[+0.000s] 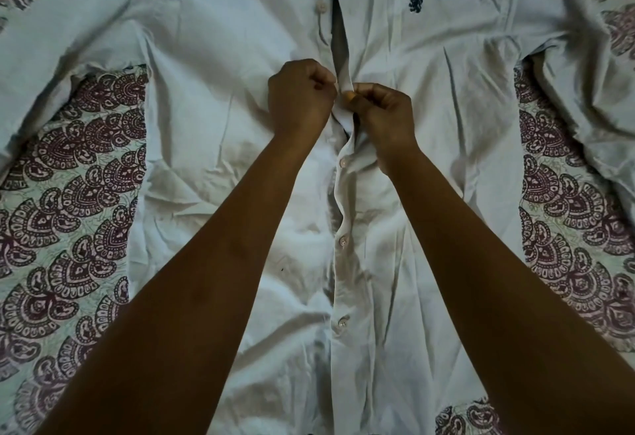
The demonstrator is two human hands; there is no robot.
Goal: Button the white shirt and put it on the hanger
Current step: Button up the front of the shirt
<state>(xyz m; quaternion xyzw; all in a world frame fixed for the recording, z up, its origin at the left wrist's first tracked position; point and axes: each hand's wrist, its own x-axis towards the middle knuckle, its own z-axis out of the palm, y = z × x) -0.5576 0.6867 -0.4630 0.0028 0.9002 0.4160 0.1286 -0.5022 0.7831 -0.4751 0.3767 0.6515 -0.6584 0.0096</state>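
Note:
A white shirt (213,56) lies flat, front up, collar end away from me, sleeves spread to both sides. A small dark emblem (415,4) marks its chest. Three buttons (342,242) below my hands are fastened; above them the front gapes, with two loose buttons (321,7) on the left edge. My left hand (299,99) pinches the left front edge at mid-chest. Right beside it, my right hand (383,115) pinches the right placket (344,82). The two hands almost touch. The button between them is hidden. No hanger is in view.
Under the shirt lies a pale bedsheet (68,201) printed with maroon paisley shapes, showing on both sides between body and sleeves. My forearms cross the lower shirt front.

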